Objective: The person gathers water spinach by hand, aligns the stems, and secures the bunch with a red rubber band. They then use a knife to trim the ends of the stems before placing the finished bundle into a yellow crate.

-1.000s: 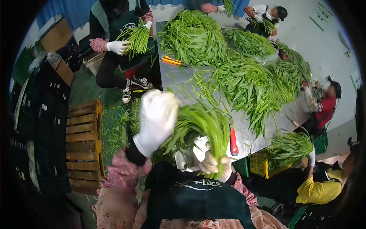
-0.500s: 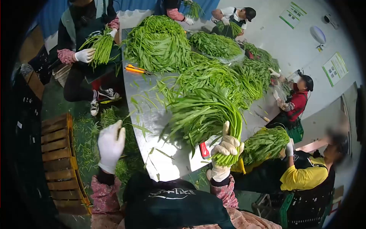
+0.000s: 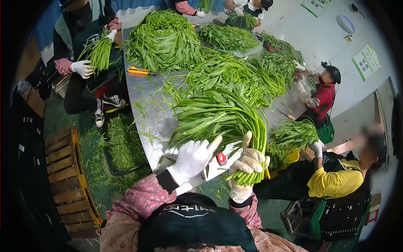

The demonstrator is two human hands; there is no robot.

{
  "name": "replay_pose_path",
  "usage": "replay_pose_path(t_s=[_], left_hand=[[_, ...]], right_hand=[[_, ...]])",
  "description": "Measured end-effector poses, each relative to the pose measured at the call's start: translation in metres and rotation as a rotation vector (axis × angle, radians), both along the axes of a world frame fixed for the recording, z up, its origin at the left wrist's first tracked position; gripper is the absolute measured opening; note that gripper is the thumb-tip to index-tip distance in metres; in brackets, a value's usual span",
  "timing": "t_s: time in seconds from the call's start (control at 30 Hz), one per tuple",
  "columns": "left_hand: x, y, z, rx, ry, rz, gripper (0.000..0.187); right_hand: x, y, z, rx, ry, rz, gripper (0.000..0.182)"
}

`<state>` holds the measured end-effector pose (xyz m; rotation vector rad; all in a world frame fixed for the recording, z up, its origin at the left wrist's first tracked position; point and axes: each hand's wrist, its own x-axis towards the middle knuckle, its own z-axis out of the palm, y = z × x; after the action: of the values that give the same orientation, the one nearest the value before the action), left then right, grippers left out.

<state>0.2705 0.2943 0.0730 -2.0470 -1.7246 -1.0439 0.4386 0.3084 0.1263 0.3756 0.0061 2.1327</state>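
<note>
My right hand (image 3: 248, 169), in a pale glove, is closed around the stems of a bunch of water spinach (image 3: 218, 119). The cut ends stick out below my fist, and the leaves bend over to the left above the table. My left hand (image 3: 195, 158), in a white glove, is at the lower leaves of the bunch with its fingers stretched out and apart. Between my hands a red handle (image 3: 221, 158) lies at the table's near edge. Loose water spinach (image 3: 226, 77) is spread just beyond the bunch.
A tall heap of greens (image 3: 166, 42) covers the far left of the metal table (image 3: 145, 105). Orange-handled scissors (image 3: 140, 71) lie beside it. A wooden pallet (image 3: 65, 168) and a trimmings crate (image 3: 124, 143) stand left. Co-workers surround the table, one in a yellow shirt (image 3: 336, 182) close at right.
My left hand has swung from the left side, over the floor, rightward to the leaves of the bunch. My right hand keeps its hold on the stems. The view has shifted slightly.
</note>
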Motion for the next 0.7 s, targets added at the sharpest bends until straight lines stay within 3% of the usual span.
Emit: replay_pose_path(t_s=[0.1, 0.17, 0.23, 0.27, 0.43, 0.5, 0.57, 0.63, 0.7], left_hand=[[-0.007, 0.009, -0.017, -0.026, -0.114, -0.036, 0.018], [-0.023, 0.010, -0.020, 0.112, -0.415, -0.311, 0.011], [-0.043, -0.006, -0.021, -0.411, -1.328, -0.435, 0.012], [-0.054, -0.011, -0.017, -0.340, -1.575, -0.280, 0.011], [-0.127, -0.022, -0.017, -0.294, -1.292, 0.165, 0.017], [-0.170, -0.027, -0.053, -0.289, -1.152, 0.275, 0.026], [-0.168, -0.035, -0.037, -0.333, -0.781, 0.498, 0.041], [-0.177, -0.036, -0.081, -0.317, -0.287, 0.655, 0.063], [-0.156, -0.033, -0.079, -0.507, -0.179, 0.659, 0.063]], right_hand=[[0.006, -0.003, 0.001, 0.019, 0.043, -0.012, 0.076], [0.011, -0.005, 0.009, 0.011, 0.044, -0.039, 0.076], [0.019, -0.004, 0.012, 0.008, 0.054, -0.059, 0.075], [0.021, -0.004, 0.013, 0.005, 0.067, -0.074, 0.074], [0.038, 0.001, 0.013, 0.037, 0.043, -0.141, 0.074], [0.041, 0.007, 0.008, 0.055, 0.047, -0.140, 0.074], [0.046, 0.010, 0.008, 0.069, -0.025, -0.136, 0.073], [0.052, 0.015, -0.002, 0.056, -0.276, -0.142, 0.073], [0.063, 0.020, -0.002, -0.033, -0.284, -0.116, 0.072]])
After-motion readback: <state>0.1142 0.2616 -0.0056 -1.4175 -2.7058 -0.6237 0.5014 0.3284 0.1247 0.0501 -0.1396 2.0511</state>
